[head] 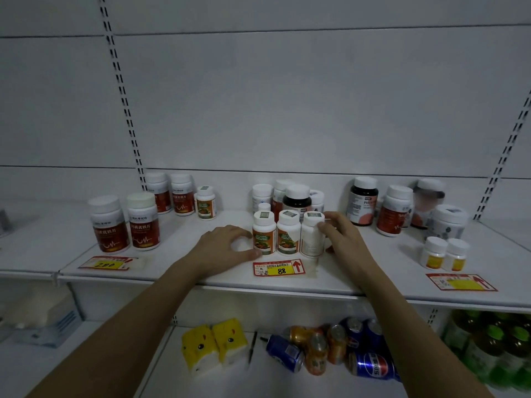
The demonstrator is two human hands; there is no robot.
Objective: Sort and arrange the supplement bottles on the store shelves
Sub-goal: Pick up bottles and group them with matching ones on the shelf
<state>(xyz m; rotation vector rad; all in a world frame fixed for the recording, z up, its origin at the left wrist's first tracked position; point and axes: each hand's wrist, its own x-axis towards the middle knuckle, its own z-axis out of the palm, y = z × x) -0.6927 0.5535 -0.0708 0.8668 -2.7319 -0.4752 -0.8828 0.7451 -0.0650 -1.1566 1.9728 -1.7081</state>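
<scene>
On shelf (172,271), head view: three supplement bottles (287,231) in touching row behind price tag (278,268). Left hand (222,245) curled beside leftmost bottle, fingertips touching. Right hand (340,232) gripping rightmost bottle (311,235).

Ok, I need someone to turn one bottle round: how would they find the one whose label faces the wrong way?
On the white shelf, three small bottles stand in a row behind the "88" price tag. It is the rightmost bottle, held by the right hand: plain white print faces out, unlike its orange-and-green neighbours.
</scene>
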